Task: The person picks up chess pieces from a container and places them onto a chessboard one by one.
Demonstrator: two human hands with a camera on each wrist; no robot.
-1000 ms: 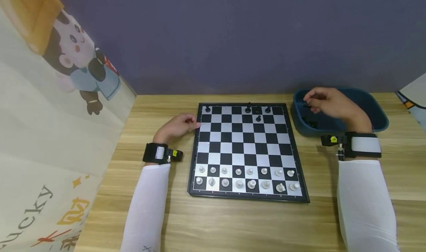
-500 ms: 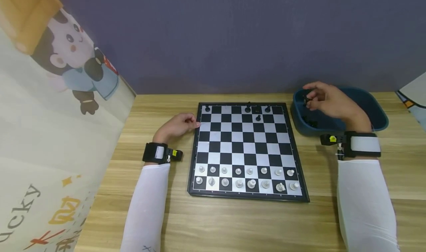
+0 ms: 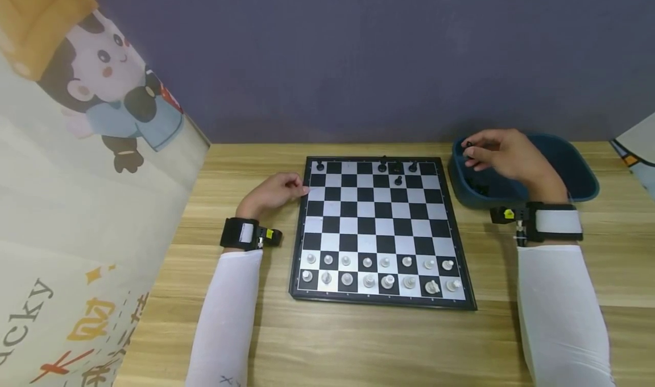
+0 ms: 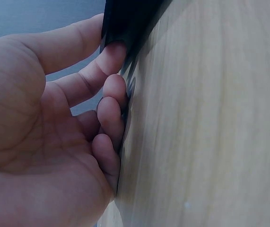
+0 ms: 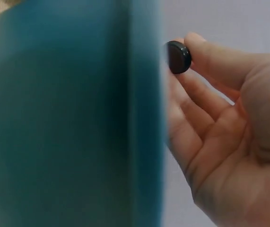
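As I look down from the head camera, my right hand (image 3: 504, 153) is over the left end of the blue bin (image 3: 460, 192), its grip narrowed on a small black piece (image 3: 468, 145) held between thumb and fingertips. More dark shapes (image 3: 477, 188) lie in the bin below. My left hand (image 3: 276, 192) is at the left edge of the chessboard (image 3: 365, 209), toward its far end. The board lies flat on the wooden table (image 3: 245, 336), with white pieces (image 3: 387, 282) in two rows along the near side and a few black pieces (image 3: 382, 166) at the far side, one of them a row nearer than the rest.

From the left wrist, I see my thumb and index finger pinching the board's dark edge, the other fingers curled in just beside the tabletop.

From the right wrist, the bin's blurred wall fills the left side and hides part of my fingers; the black piece shows its round base beside my thumb tip.
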